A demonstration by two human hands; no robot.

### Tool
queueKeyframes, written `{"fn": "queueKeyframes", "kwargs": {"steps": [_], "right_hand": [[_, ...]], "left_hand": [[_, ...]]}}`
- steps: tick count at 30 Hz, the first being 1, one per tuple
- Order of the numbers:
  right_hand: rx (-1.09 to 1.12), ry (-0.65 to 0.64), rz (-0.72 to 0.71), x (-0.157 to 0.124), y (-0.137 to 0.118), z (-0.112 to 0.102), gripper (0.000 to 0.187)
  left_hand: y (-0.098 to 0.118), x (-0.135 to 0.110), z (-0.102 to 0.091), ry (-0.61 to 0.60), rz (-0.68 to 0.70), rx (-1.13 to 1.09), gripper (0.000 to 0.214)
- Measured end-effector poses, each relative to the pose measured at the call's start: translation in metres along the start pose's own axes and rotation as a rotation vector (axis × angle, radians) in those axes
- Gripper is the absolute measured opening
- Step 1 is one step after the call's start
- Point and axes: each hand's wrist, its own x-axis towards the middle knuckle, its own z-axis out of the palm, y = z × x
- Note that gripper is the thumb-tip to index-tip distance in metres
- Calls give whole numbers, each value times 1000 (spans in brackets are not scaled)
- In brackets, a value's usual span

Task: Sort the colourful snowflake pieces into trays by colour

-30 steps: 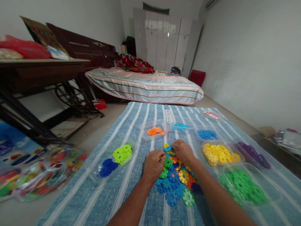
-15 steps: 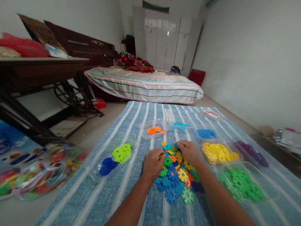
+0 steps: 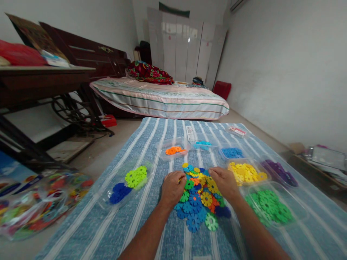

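Note:
A mixed heap of flower-shaped plastic discs (image 3: 194, 200) in blue, yellow, green and orange lies on the striped cloth between my hands. At its left edge, my left hand (image 3: 172, 187) is curled closed, with a bit of yellow disc showing between thumb and fingers. My right hand (image 3: 224, 181) hovers at the heap's upper right, fingers pinched together; whatever they may hold is hidden. Just beyond that hand stands a clear tub of yellow discs (image 3: 245, 173). Nearer and further right is a tub of green discs (image 3: 271, 206).
Further tubs hold orange discs (image 3: 175, 150), light-blue discs (image 3: 202, 145), blue discs (image 3: 231, 153) and purple discs (image 3: 280, 173). On the left, one tray holds lime discs (image 3: 136, 177) and dark-blue discs (image 3: 119, 193). A plastic bag of colourful pieces (image 3: 48, 206) rests on the floor.
My right hand has shifted slightly away from the heap's top, uncovering more discs there. My left hand stays closed beside the heap. The whole view has swung a little to the right.

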Motion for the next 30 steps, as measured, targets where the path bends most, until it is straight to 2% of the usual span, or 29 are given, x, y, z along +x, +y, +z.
{"fn": "queueKeyframes", "kwargs": {"steps": [8, 13, 24, 30], "right_hand": [[-28, 89, 14, -7, 0, -47, 26], [21, 130, 109, -9, 5, -62, 29], [51, 79, 127, -12, 8, -67, 30], [24, -64, 80, -16, 2, -47, 31]], "left_hand": [[1, 1, -1, -6, 14, -7, 20], [1, 2, -2, -17, -3, 4, 21], [-2, 2, 1, -11, 19, 13, 19], [-2, 0, 1, -11, 2, 1, 19]]}}
